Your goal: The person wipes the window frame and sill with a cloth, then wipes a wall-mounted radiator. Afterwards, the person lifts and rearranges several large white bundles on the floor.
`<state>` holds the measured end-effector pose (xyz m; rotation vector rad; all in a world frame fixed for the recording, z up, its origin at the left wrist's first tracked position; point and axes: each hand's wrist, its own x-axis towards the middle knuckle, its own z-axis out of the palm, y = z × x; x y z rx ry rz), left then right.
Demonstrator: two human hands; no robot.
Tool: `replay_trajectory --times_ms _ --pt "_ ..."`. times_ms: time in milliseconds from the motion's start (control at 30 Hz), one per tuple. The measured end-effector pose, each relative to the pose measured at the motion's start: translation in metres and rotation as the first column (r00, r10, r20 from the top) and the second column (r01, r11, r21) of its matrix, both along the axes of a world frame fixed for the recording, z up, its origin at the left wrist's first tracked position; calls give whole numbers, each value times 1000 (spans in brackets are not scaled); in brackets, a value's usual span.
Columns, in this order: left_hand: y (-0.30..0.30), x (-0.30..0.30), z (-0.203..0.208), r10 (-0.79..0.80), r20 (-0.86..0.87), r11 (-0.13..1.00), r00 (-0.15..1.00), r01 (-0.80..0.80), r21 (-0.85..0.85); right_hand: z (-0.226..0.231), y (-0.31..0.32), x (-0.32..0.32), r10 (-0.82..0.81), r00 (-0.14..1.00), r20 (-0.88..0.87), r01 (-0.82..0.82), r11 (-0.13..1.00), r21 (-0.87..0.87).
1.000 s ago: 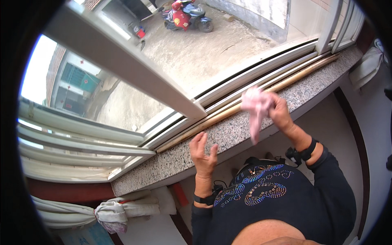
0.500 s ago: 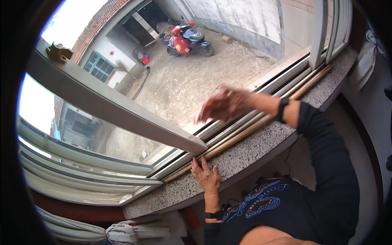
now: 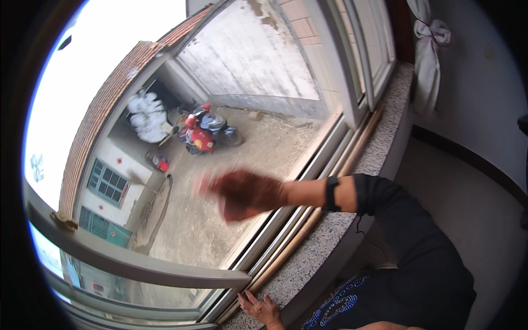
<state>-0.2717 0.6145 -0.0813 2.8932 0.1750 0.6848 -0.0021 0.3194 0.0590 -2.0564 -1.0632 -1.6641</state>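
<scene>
My left hand (image 3: pixel 261 309) rests with spread fingers on the speckled stone sill (image 3: pixel 311 264), its fingertips at the tan pole (image 3: pixel 285 254) that lies along the window track. Just beyond those fingertips is the lower end of the metal sash frame (image 3: pixel 148 268). My right hand (image 3: pixel 242 192) is raised over the window track, in front of the open window space. Motion smears its fingers, so I cannot make out their shape or whether they hold anything. A dark band circles the right wrist.
Beyond the window lies a concrete yard with a parked scooter (image 3: pixel 223 129) draped in red, a red bucket (image 3: pixel 161 164) and a tiled-roof building (image 3: pixel 110 148). A tied pale curtain (image 3: pixel 432 60) hangs at the right. More sliding sash frames (image 3: pixel 366 55) stand at the sill's far end.
The view has turned and shifted, so the sash and my left hand appear lower. My right hand appears further left and lower, still blurred. The left hand stays at the pole by the sash end.
</scene>
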Motion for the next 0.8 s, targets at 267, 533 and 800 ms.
replay_trajectory --times_ms 267,533,800 --pt "6 -1 -2 114 -50 993 992 -112 41 96 -99 24 906 424 3 -743 346 572" --pt "5 1 0 28 45 997 999 -31 67 19 -286 50 -596 796 -109 599 749 282" --pt "0 3 6 -8 66 1000 998 6 26 -12 -340 -59 415 614 -671 177 757 629"
